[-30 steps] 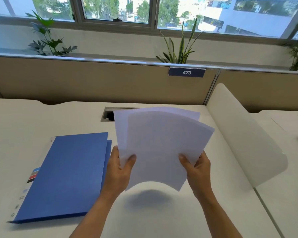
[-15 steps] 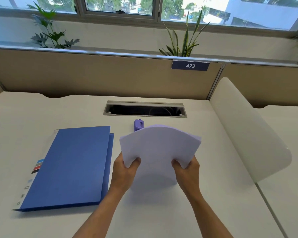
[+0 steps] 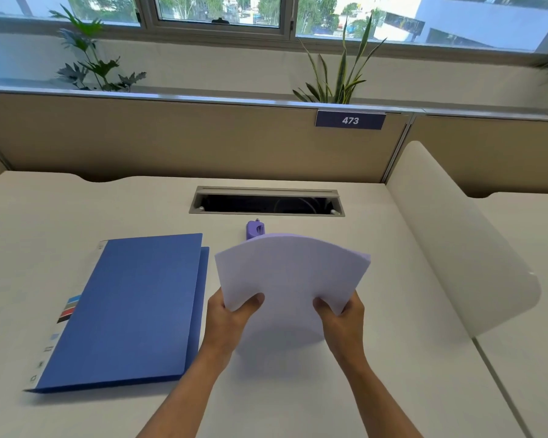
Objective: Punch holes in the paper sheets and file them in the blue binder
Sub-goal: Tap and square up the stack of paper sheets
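Note:
I hold a small stack of white paper sheets [image 3: 293, 273] upright over the white desk [image 3: 298, 390], bowed into an arch. My left hand [image 3: 231, 320] grips its lower left corner and my right hand [image 3: 342, 320] grips its lower right corner. The closed blue binder [image 3: 130, 308] lies flat on the desk to the left of my left hand, its labelled spine on the far left. A small purple hole punch [image 3: 255, 229] sits on the desk just behind the sheets, partly hidden by their top edge.
A cable slot [image 3: 266, 202] is cut into the desk behind the punch. A curved white divider [image 3: 456, 238] runs along the right side. A beige partition [image 3: 171, 140] with a "473" sign [image 3: 350, 120] closes the far edge, with plants on the windowsill behind it.
The sheets have come down from a raised, fanned spread to a squared stack near the desk. The purple punch, hidden before, now shows behind them.

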`<state>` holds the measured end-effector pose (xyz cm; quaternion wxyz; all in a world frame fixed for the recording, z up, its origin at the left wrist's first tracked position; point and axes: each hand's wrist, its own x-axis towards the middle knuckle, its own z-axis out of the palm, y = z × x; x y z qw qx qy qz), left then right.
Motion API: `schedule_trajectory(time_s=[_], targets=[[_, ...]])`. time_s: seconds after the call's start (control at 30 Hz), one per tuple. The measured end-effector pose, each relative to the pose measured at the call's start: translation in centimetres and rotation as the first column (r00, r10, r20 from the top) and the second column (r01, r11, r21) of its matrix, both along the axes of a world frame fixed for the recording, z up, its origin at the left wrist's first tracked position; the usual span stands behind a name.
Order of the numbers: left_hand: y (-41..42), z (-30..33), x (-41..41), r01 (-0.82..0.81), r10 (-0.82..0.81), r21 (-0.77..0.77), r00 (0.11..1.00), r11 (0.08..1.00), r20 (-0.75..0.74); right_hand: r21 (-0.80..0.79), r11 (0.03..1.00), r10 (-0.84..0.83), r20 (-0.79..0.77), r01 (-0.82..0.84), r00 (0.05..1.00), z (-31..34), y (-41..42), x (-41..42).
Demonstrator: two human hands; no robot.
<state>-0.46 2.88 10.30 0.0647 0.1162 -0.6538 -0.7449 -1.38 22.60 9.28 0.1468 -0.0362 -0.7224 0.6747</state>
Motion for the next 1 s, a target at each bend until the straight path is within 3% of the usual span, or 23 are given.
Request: schedule_trajectory(time_s=[0.13,0.33,0.57,0.73,0.8,0.87,0.93,1.0], targets=[[-0.1,-0.1,-0.1,0.021,-0.022,-0.087,1.000,0.996,-0.012,0.010,1.000,0.008,-0.006,-0.008,1.000,-0.1,0.1,-0.1],[0.1,-0.5,0.3,0.055,-0.055,0.003,0.998,0.998,-0.014,-0.039,0.999,-0.024,0.002,0.024,1.000,-0.9,-0.1,0.0],[0.3,-0.5,0.2,0.055,-0.056,-0.028,0.998,0.998,-0.010,0.002,1.000,0.021,0.053,-0.022,0.998,-1.5,0.6,-0.4],[0.4,-0.1,0.2,0.064,-0.064,-0.002,0.998,0.998,-0.020,0.015,1.000,-0.024,0.205,0.022,0.978,-2.4,1.6,0.4],[0.6,0.2,0.3,0.056,-0.056,0.038,0.998,0.998,-0.024,-0.075,0.995,-0.044,0.312,0.071,0.949,-3.1,1.8,0.8],[0.8,0.3,0.3,0.031,-0.029,0.096,0.999,0.995,-0.030,-0.313,0.937,-0.012,0.417,0.156,0.909,-3.8,1.7,1.0],[1.3,0.4,0.4,0.001,0.002,0.162,1.000,0.987,-0.015,-0.604,0.774,0.129,0.445,0.191,0.886,-4.2,1.4,1.4],[1.8,0.1,0.5,-0.014,0.010,0.231,1.000,0.973,0.020,-0.752,0.644,0.264,0.395,0.144,0.880,-4.2,1.0,2.1]])
